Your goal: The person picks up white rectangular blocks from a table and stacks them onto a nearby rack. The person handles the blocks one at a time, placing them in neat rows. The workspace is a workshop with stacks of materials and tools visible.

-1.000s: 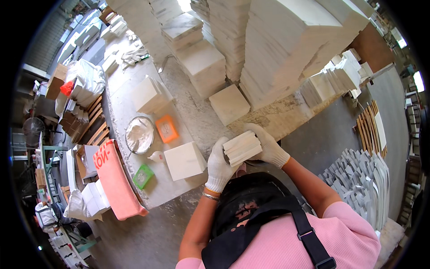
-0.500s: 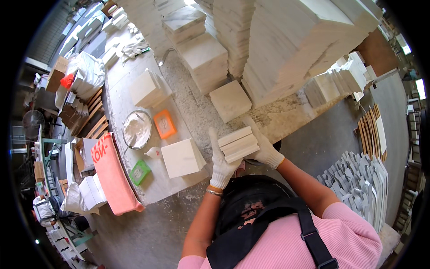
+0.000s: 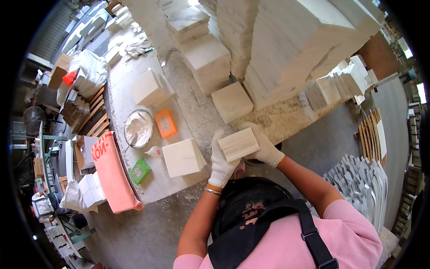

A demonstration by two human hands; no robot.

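Just below the frame's centre, a rectangular block of pale, streaked stone (image 3: pixel 238 144) is held between the white-gloved left hand (image 3: pixel 221 160) and white-gloved right hand (image 3: pixel 266 148), clamped at opposite ends, probably to steady its weight evenly. The fingers underneath are hidden, so their spread cannot be told. Both bare forearms angle up from the lower frame, converging before the rough grey table (image 3: pixel 190 117), the right elbow bent outward.
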